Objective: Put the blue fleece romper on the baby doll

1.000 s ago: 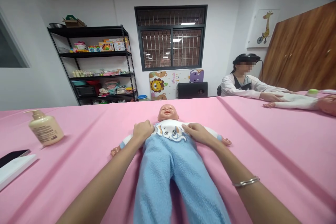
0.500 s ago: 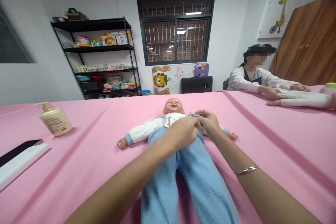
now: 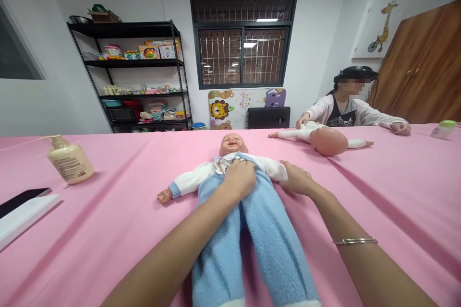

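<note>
A baby doll (image 3: 230, 146) in a white top and fluffy blue trousers (image 3: 252, 230) lies on its back on the pink table (image 3: 108, 230), head away from me. My left hand (image 3: 240, 178) rests on its chest, fingers curled into the fabric at the bib. My right hand (image 3: 296, 178) is closed over the doll's arm at its right side, hiding that arm's end. The doll's other arm (image 3: 180, 185) lies stretched out to the left.
A cream pump bottle (image 3: 70, 163) stands at the left, with a white box and dark phone (image 3: 21, 208) near the left edge. Another person (image 3: 347, 105) sits at the far right handling a second doll (image 3: 326, 140). A small green-capped bottle (image 3: 444, 129) stands beyond.
My right hand has slid from the doll's chest out to its arm. My left hand stays on the chest. The other person has turned their doll round towards the table's middle.
</note>
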The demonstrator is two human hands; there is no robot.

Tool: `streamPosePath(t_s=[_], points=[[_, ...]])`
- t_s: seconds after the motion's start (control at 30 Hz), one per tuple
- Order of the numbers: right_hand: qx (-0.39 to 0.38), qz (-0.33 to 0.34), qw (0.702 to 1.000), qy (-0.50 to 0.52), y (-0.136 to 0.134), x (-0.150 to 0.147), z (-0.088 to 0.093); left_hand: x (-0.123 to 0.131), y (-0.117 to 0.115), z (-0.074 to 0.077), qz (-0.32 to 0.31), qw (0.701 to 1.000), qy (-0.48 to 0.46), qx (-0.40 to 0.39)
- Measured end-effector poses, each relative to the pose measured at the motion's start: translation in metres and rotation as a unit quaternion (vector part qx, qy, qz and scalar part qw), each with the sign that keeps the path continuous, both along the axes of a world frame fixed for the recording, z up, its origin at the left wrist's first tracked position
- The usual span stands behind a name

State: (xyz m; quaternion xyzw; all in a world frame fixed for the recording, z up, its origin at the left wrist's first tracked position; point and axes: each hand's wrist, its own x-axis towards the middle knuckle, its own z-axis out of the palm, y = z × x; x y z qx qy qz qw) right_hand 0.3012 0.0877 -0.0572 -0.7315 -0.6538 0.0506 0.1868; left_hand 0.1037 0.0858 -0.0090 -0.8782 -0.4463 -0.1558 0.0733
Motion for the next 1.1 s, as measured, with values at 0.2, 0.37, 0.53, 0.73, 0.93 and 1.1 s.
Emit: streamPosePath(t_s=[0.2, 0.37, 0.53, 0.73, 0.93, 1.1], points=[[0.092, -0.103, 0.983, -0.122, 0.000, 0.004, -0.006, 0.001, 0.000, -0.011, -0.194, 0.973, -0.126, -0.014], [0.463, -0.188, 0.862, -0.092, -0.007, -0.016, 0.020, 0.005, -0.002, -0.012, -0.145, 0.975, -0.169, -0.013], [0.467, -0.038, 0.868, 0.165, -0.009, -0.035, 0.032, 0.013, -0.009, -0.006, -0.042, 0.991, -0.127, -0.020], [0.401, 0.076, 0.893, 0.192, -0.013, -0.052, 0.028, 0.012, -0.009, -0.011, -0.043, 0.978, -0.205, -0.011], [0.383, 0.058, 0.918, 0.087, -0.014, -0.053, 0.021, 0.009, -0.007, -0.014, -0.050, 0.965, -0.258, 0.021], [0.405, 0.131, 0.904, 0.044, -0.014, -0.058, 0.023, 0.008, -0.010, -0.015, -0.031, 0.963, -0.258, 0.071]])
